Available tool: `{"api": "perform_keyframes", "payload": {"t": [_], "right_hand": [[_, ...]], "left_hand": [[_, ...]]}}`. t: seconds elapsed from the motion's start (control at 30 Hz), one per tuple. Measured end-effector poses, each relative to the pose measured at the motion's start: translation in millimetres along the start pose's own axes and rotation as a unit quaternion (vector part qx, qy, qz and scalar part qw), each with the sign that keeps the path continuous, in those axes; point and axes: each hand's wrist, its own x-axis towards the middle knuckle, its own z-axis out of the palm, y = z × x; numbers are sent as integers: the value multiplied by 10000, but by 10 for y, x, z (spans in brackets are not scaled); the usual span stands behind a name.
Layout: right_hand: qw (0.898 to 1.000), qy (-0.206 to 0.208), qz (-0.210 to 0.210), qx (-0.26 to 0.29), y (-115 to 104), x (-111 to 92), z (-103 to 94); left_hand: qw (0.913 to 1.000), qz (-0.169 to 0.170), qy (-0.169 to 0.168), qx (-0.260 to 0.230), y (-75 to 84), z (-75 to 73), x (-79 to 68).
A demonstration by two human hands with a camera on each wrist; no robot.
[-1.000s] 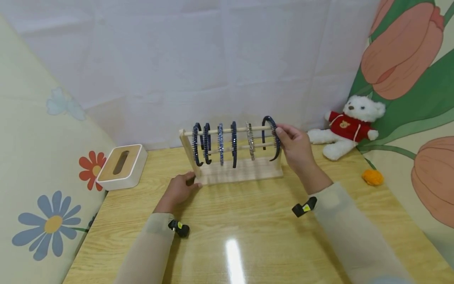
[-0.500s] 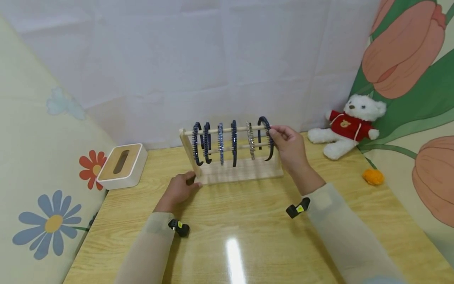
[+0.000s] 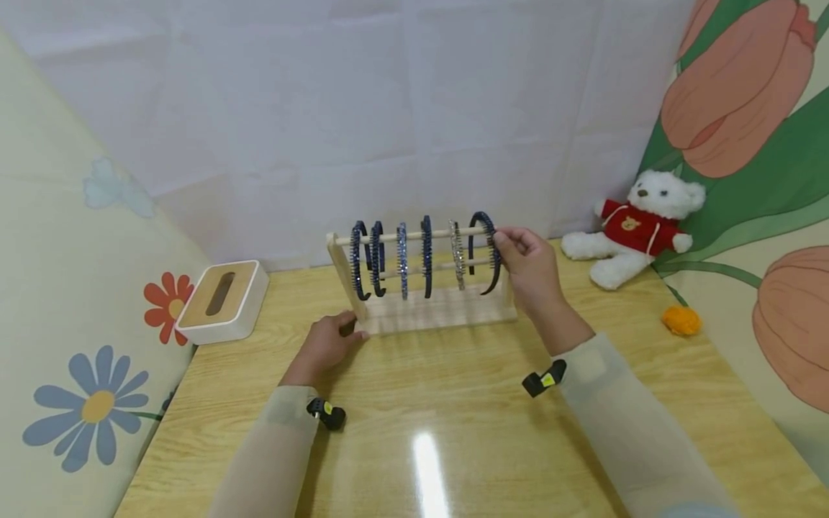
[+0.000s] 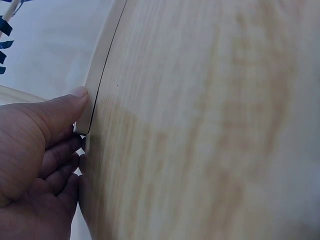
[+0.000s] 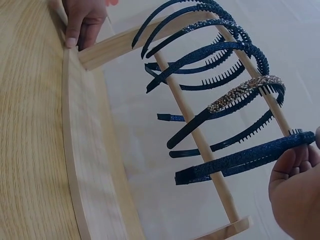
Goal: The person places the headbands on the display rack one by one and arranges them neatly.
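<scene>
A pale wooden headband rack (image 3: 440,314) stands on the table, several headbands hanging over its bars. My left hand (image 3: 327,342) holds the base's front left corner; in the left wrist view the thumb (image 4: 70,106) lies on the base and the fingers bend beside its end. With thumb and fingers, my right hand (image 3: 535,272) pinches the top of the rightmost dark blue headband (image 5: 240,159), which sits around the bars at the right end. To its left hang a silver glittery headband (image 3: 458,255), a dark blue one (image 3: 427,257) and a light blue one (image 3: 403,260).
Two dark headbands hang close together at the rack's left end. A white tissue box (image 3: 223,302) with a wooden lid stands at the left. A white teddy bear (image 3: 637,226) in red sits at the back right, near an orange lump (image 3: 681,321) on the wooden table (image 3: 401,403).
The right hand has shifted left with the rightmost headband, sliding it a little inward along the bars; in the last half second it has barely moved. The left hand stays at the base corner.
</scene>
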Motion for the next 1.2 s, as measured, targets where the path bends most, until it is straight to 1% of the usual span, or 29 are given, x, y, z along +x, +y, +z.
{"api": "perform_keyframes", "payload": {"t": [0.13,0.33,0.53,0.97,1.2], "right_hand": [[9999,52,23,116,-26,-10,8],[9972,-36,109,735,-47,-18,45],[9927,-135,32,1198,-59,-28,71],[9892,-350,-22,1421,-63,-57,72],[9875,-308,-60,1546,-56,-58,82]], "left_hand": [[10000,-17,-8,42,-7,-1,7],[10000,4,-33,91,-16,0,2],[9999,4,-40,92,-8,-5,1],[9999,15,-85,104,18,-18,-17],[9999,38,-89,86,4,-16,-7]]}}
